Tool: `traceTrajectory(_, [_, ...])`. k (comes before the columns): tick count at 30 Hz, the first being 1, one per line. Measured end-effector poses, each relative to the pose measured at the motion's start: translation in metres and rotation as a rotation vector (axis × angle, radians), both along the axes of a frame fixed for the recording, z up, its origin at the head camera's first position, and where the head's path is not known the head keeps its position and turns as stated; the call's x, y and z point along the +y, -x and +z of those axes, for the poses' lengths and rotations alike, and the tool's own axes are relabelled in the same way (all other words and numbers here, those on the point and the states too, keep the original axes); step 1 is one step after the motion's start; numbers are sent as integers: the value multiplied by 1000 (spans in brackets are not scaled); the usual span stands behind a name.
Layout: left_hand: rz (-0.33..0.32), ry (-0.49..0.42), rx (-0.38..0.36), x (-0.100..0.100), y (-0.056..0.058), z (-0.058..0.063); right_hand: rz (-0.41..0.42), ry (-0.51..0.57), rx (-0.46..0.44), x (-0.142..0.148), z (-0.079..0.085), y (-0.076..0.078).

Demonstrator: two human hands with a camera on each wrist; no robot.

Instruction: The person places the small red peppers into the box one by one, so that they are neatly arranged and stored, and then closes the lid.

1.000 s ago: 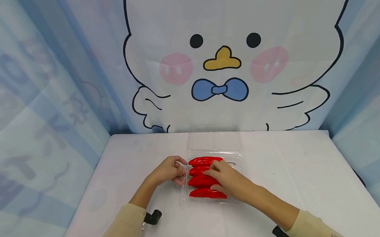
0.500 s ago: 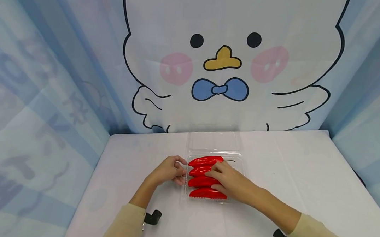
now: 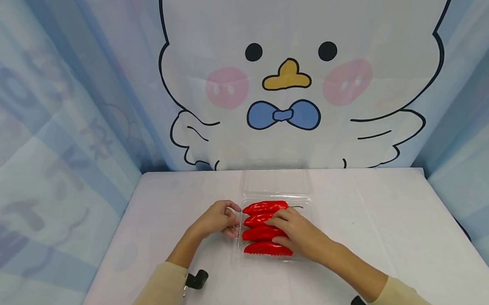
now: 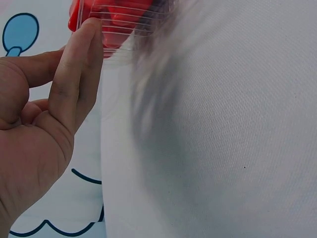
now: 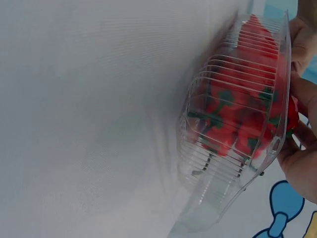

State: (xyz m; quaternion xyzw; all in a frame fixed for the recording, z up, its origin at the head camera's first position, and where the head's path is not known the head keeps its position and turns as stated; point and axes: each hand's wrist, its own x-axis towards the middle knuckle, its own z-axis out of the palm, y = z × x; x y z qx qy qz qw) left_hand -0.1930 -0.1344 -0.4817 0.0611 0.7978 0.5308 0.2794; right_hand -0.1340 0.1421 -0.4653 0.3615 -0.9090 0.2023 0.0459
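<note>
A clear plastic clamshell box (image 3: 314,217) lies with its lid folded back at mid-table. Several glossy red chili peppers (image 3: 263,248) lie crosswise in it, with green stem ends (image 5: 225,96) visible through the ribbed wall in the right wrist view. My right hand (image 3: 299,234) reaches in over the right side, thumb and fingers around a pepper (image 3: 258,234) near the front; the hand covers that pepper's stem end. At the left rim, my left hand (image 3: 220,218) rests with loosely bent fingers, fingertips (image 4: 90,25) against the outer wall in the left wrist view.
The lid (image 3: 275,183) reaches the table's back edge, close to a printed curtain (image 3: 285,146). Side curtains (image 3: 57,179) flank the white table (image 3: 379,228). Black wrist mounts (image 3: 197,279) stick out from the sleeves.
My right hand has shifted very slightly to the right over the peppers, and the far pepper's thin stem shows more. The left hand and the box have stayed in place.
</note>
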Motion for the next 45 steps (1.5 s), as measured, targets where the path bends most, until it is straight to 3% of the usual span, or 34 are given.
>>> traceTrajectory(13, [-3,-6,-2,0,0,0,-62,37,-6,21,13,5])
traceTrajectory(24, [-1,-1,-5,0,0,2,-129,79,25,47,18,23])
traceTrajectory(35, [-3,0,1,1,-1,2,-226,82,-48,67,13,53])
traceTrajectory(45, [8,-10,7,0,-3,2,-358,80,-189,86,-1,91])
